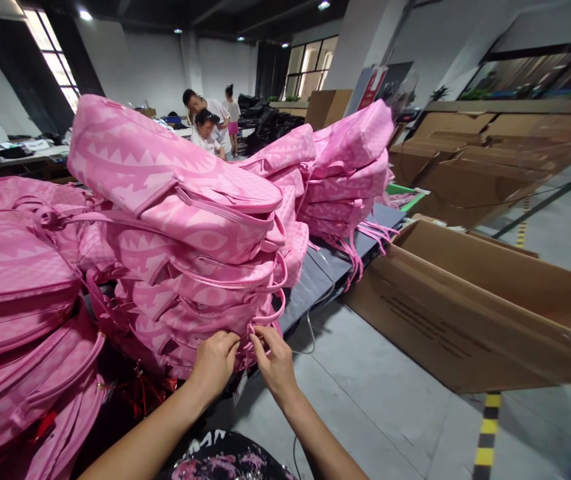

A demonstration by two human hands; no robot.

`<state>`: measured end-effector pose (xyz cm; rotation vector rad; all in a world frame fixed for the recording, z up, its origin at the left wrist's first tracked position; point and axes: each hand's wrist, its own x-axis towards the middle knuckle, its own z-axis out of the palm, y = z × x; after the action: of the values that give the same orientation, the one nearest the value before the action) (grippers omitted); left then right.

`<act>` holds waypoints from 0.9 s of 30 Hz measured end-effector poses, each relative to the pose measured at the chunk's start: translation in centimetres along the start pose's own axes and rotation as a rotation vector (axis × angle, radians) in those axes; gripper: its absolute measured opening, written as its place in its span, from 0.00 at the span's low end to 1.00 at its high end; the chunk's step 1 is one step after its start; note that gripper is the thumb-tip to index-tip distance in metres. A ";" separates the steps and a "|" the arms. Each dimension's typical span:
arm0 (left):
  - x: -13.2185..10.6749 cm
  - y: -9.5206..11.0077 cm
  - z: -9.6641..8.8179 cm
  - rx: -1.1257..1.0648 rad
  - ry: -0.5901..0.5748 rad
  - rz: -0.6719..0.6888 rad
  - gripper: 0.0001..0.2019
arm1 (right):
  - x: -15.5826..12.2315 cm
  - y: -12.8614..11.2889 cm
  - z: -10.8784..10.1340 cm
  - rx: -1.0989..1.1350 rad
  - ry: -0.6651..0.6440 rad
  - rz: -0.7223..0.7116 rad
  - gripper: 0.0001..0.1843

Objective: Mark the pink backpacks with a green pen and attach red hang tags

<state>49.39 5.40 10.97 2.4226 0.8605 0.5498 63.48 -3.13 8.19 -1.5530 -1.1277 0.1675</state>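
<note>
Left hand (218, 360): fingers curled in, tips up against a pink bag low in the stack; can't tell if they pinch anything. Right hand (272, 360): just beside it, thumb and fingers bent toward each other at a thin pink loop (251, 329); contact point too small to confirm a grip. Both are at the near right corner of the bag stack (210, 293), directly in front of me. Higher on that corner, handles stick out as loops. Top bag (180, 173) lies on its side, tilted, its far left end raised. Left of me: second pile of pink bags (15, 320), straps hanging out. Shiny red stuff (145, 393) low between the piles, can't make out what. Beyond my stack: another pink pile (345, 167) on the dark table (310, 287), straps dangling over the edge, green bin (410, 200) behind. Right: open cardboard box (445, 327) on the floor, yellow-black tape (488, 433) near it. Farther back: co-workers (212, 133) close together, one more person (232, 110) standing behind.
</note>
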 end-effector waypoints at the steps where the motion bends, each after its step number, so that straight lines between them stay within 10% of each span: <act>1: 0.2 0.2 0.0 -0.051 0.003 -0.001 0.11 | 0.1 0.1 -0.1 0.048 -0.013 0.043 0.13; 7: 1.2 1.3 0.6 -0.245 -0.044 -0.038 0.11 | 1.0 0.7 -0.4 0.406 -0.051 0.393 0.17; 18: -0.3 -0.3 -2.1 -0.549 -0.375 -0.080 0.30 | 0.9 1.4 -5.5 -0.545 -0.260 0.126 0.11; 27: -1.2 -1.6 -2.4 -0.448 0.190 0.132 0.07 | 0.9 -0.5 -5.4 0.493 -0.636 0.798 0.21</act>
<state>46.52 6.47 11.67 2.0455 0.5748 0.9267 67.15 -6.28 10.87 -1.4378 -0.7635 1.4435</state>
